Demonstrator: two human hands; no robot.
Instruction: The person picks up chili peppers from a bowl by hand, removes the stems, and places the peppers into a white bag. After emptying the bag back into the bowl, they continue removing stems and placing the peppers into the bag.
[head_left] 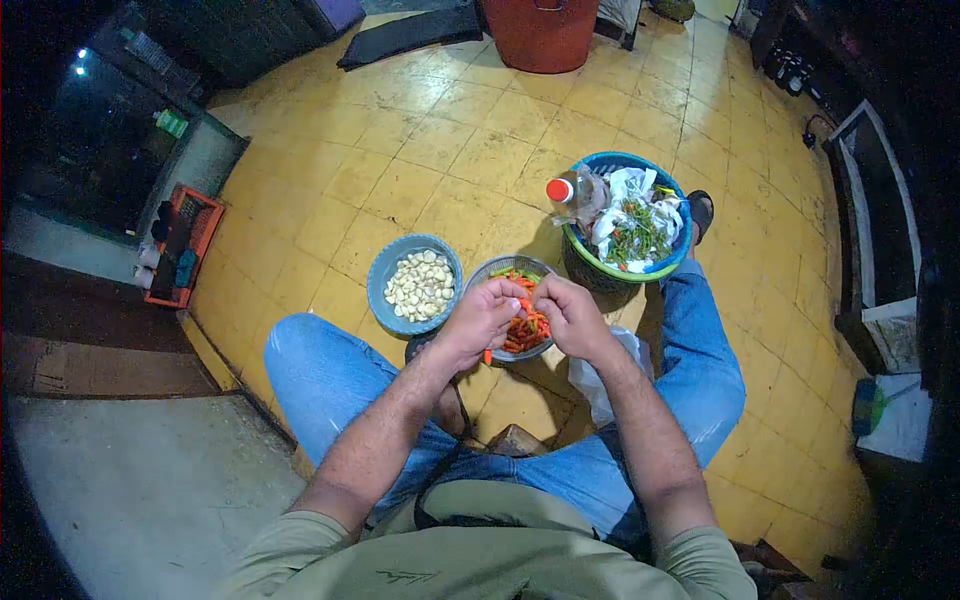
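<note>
My left hand [487,316] is closed in a pinch, and a red chili pepper [488,356] pokes out below its fingers. Close beside it, my right hand [573,313] is also pinched shut; what lies between its fingertips is too small to make out. Both hands are over a grey mesh-like bowl [503,262] of red and orange chilies [525,343], covering part of it. To its left stands a blue bowl [374,285] of peeled garlic cloves [420,285].
At the right, a blue-and-green basket [590,262] holds a red-capped plastic bottle [562,191], white plastic and green stems [640,235]. A clear plastic bag [592,388] lies by my right leg. A red tub [540,35] and orange crate [205,215] stand farther off.
</note>
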